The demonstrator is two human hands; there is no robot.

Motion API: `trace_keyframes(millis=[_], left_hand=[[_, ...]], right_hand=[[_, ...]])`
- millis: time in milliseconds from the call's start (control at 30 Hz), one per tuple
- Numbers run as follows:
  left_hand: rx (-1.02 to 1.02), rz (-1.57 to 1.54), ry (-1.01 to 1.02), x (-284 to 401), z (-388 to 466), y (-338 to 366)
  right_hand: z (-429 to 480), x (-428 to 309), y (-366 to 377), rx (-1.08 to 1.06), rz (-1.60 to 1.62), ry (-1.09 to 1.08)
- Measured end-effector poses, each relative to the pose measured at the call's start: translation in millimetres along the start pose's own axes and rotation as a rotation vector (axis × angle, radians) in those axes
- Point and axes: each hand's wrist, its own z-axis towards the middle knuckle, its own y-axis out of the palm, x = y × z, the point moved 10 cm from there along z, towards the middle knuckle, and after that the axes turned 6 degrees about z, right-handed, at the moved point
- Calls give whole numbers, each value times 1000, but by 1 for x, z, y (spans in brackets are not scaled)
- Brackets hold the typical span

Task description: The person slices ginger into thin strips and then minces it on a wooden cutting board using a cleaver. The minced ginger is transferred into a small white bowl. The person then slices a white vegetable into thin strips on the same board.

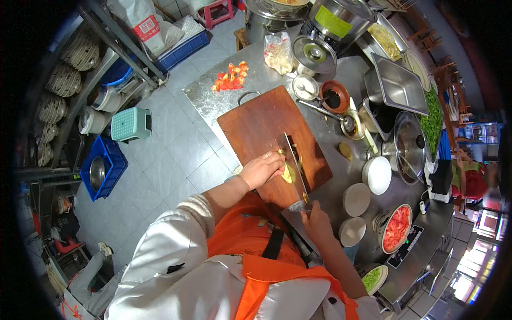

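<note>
My right hand (317, 225) grips the handle of a Chinese cleaver (295, 166), whose blade runs lengthwise over a wooden cutting board (256, 120). Left of the blade, my left hand (264, 170) presses down a pale yellow piece of food (287, 176), perhaps peeled ginger. Its fingertips are curled close to the blade, and they partly cover the piece. A few thin cut slices (300, 160) lie on the board to the right of the blade.
Red tomato-like trimmings (230, 78) lie on the steel table (200, 90) beyond the board. Rightward stand a brown sauce bowl (335, 97), a ladle (320, 108), white bowls (377, 175) and a bowl of chopped tomato (397, 229). A green stool (131, 125) is on the floor at left.
</note>
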Motion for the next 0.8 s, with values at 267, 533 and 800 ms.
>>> trace_keyframes(millis=[267,533,800], left_hand=[[37,46,14,0,-6,-2],[72,34,33,6,-10,-6],[32,5,7,0,0,-3]], right_hand=[[-5,-9,-17,-53,14,30],[-2,-12,-22,-52,30,32],[13,5,8,16,38,16]])
